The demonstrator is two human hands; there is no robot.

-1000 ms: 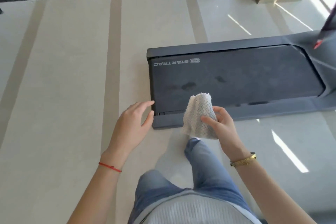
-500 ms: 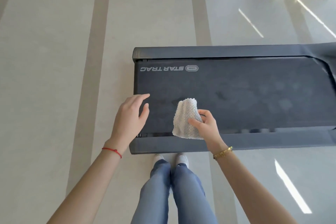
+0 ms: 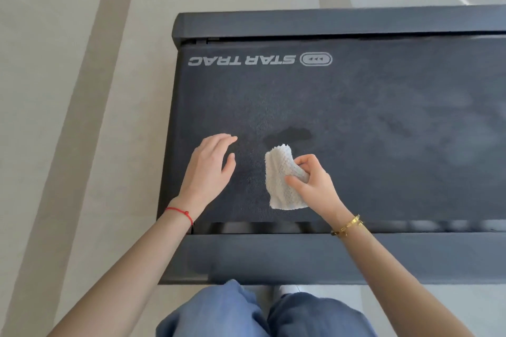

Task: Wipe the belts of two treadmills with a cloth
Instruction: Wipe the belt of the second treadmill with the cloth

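A dark treadmill belt [image 3: 356, 117] with a STAR TRAC logo fills the middle of the head view, showing dusty smudges and a darker patch. My right hand [image 3: 312, 180] pinches a white textured cloth [image 3: 280, 180] that hangs just over the belt's near left part, below the dark patch. My left hand [image 3: 209, 167] hovers over the belt's left end with fingers relaxed and straight, holding nothing.
The treadmill's grey side rails [image 3: 301, 257] frame the belt near and far. Pale tiled floor [image 3: 68, 90] with beige stripes lies to the left and beyond. My knees in blue jeans [image 3: 219, 312] are at the bottom edge.
The view has dropped much closer to the belt. Both hands have moved forward over the belt, the cloth now near its surface.
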